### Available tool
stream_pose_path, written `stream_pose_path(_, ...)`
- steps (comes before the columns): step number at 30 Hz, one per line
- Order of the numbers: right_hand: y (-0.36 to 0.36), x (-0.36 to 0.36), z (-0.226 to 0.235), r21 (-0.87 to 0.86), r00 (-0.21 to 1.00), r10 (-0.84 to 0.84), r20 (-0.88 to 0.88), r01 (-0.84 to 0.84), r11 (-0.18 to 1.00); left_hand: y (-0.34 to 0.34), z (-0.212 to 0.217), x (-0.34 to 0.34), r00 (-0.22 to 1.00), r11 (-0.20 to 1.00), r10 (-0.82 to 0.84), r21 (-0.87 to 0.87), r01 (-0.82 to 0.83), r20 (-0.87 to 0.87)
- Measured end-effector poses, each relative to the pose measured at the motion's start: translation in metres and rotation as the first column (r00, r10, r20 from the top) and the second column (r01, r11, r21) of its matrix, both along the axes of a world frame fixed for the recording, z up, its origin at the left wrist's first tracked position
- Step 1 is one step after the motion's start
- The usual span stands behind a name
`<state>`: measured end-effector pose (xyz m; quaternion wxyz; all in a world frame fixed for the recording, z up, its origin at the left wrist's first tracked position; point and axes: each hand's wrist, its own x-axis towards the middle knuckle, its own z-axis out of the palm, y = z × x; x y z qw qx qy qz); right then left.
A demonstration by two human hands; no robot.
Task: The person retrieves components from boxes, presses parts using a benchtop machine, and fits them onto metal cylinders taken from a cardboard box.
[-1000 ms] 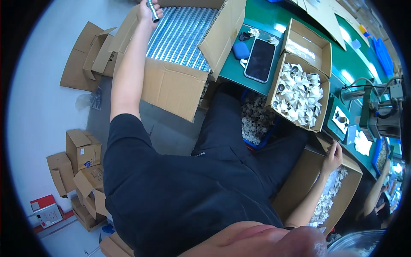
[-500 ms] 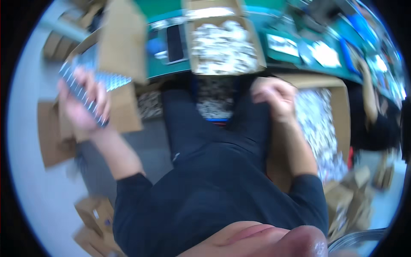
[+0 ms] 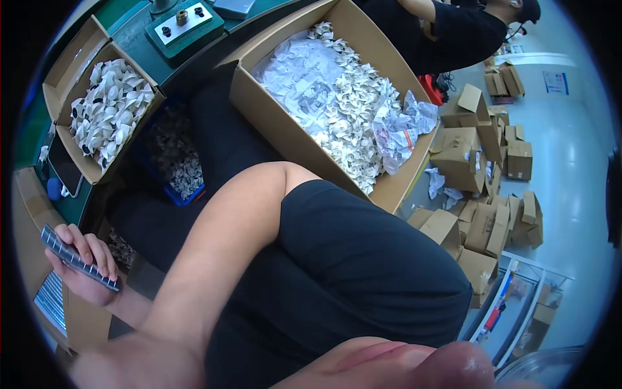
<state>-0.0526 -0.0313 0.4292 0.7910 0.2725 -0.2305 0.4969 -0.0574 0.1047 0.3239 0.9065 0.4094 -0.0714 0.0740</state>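
Note:
My left hand is wrapped round a dark grey bar with evenly spaced light cross lines, at the left side of the view. Below it, silvery ridged pieces show in an open cardboard carton. My right arm is bent across my body, and my right hand is a blur at the lower left edge. Its fingers cannot be made out, nor whether they hold anything.
Small white curved parts fill a cardboard box on the green bench. A large carton beside my leg holds more parts and crumpled plastic. A blue bin sits below the bench. A co-worker is beyond; cartons are piled right.
The view has swung to the right. My right hand has left the spot beside the large carton and crossed toward my left side. My left hand keeps its hold on the striped bar.

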Motion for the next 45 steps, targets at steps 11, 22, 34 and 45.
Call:
stream_pose_path(11,0.005,0.013,-0.006,-0.041,0.991,0.055,0.119,-0.05,0.998,-0.002,-0.013,0.005,0.997,0.996,0.077,-0.049,-0.078,-0.024)
stream_pose_path(22,0.012,0.02,-0.01,-0.031,0.979,0.099,0.179,-0.094,0.995,-0.01,-0.026,0.008,0.991,0.994,0.081,-0.063,-0.088,-0.106)
stream_pose_path(34,-0.013,0.039,-0.017,-0.096,0.958,0.121,0.259,-0.099,0.99,-0.012,-0.035,0.012,0.992,0.995,0.045,-0.085,-0.055,-0.12)
stream_pose_path(45,-0.025,0.044,-0.018,-0.075,0.928,0.203,0.314,-0.189,0.979,-0.005,-0.028,0.009,0.983,0.988,-0.049,-0.152,0.021,-0.179)
